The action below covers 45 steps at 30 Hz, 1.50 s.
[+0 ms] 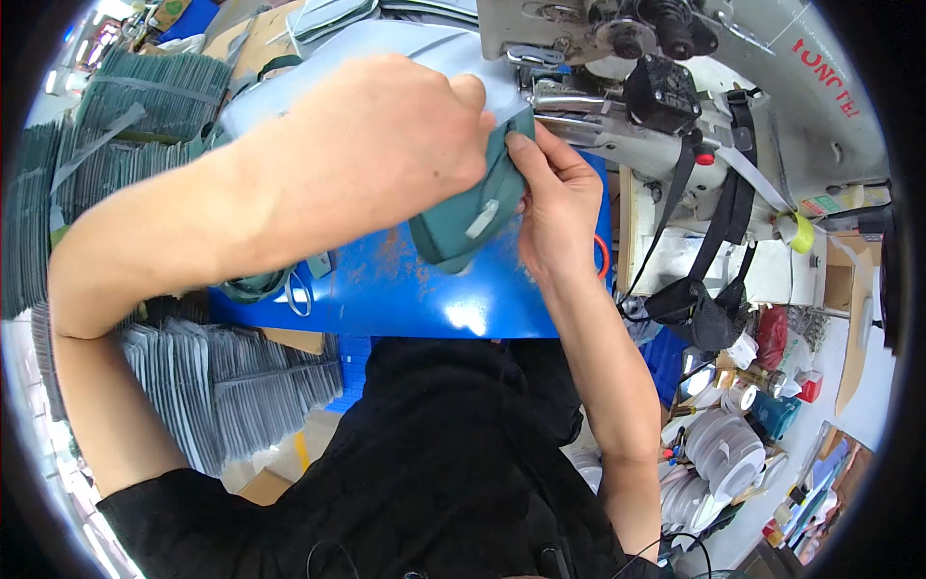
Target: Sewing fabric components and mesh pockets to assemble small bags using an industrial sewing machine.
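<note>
A dark green fabric piece [466,222] with a small white tab hangs over the blue table edge, beneath the sewing machine's head. My right hand [561,198] pinches its right edge between thumb and fingers. Curled into a fist, my left hand [415,130] closes on the upper left part of the same piece; its fingertips are mostly hidden. Light grey fabric [405,46] spreads behind the left hand and reaches toward the machine. The machine's metal arm parts [569,104] sit just beyond the right fingers.
The sewing machine [801,58] fills the upper right, with black straps [719,212] hanging from it. Bundled green panels [145,96] and grey panels [231,386] are stacked at left. The blue tabletop [386,309] carries brown dust. White spools [723,449] crowd the lower right.
</note>
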{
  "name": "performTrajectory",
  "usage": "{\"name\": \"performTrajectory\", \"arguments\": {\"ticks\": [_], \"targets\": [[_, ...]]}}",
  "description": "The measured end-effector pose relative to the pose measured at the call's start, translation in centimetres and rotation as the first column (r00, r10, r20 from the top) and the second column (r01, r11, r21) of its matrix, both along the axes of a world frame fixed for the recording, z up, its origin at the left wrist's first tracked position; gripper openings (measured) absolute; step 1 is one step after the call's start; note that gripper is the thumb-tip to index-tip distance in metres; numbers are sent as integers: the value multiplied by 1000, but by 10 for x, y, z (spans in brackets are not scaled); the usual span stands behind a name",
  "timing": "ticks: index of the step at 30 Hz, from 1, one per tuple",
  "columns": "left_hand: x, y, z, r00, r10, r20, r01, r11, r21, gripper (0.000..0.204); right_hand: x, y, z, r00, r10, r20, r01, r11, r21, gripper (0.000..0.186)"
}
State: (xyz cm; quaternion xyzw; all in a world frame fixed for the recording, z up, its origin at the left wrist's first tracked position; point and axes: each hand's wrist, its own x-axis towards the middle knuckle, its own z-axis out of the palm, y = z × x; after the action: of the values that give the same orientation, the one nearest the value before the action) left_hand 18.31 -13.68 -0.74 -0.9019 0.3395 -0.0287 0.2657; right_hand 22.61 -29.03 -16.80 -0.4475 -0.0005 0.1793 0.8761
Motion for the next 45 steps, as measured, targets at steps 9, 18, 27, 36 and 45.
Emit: {"name": "performTrajectory", "arguments": {"ticks": [9,18,27,36,45], "targets": [[-11,-32,-37,983,171,-69,-184,933,-308,54,-20,-13,-26,980,-81,183,105,987,-125,28],[16,-54,-62,920,374,-117,-375,754,-539,37,-1,-9,-14,961,-83,264,136,973,-187,29],[-38,-50,-75,906,362,-218,-399,561,-726,47,-48,-51,-14,781,40,623,422,701,-574,33],[-42,-41,-131,933,58,356,289,471,-834,20,-67,-50,-7,995,-6,103,32,968,-249,19],[-8,-21,-108,953,-29,300,266,550,-792,22,-32,-23,-3,1000,-4,13,4,1000,-18,19]]}}
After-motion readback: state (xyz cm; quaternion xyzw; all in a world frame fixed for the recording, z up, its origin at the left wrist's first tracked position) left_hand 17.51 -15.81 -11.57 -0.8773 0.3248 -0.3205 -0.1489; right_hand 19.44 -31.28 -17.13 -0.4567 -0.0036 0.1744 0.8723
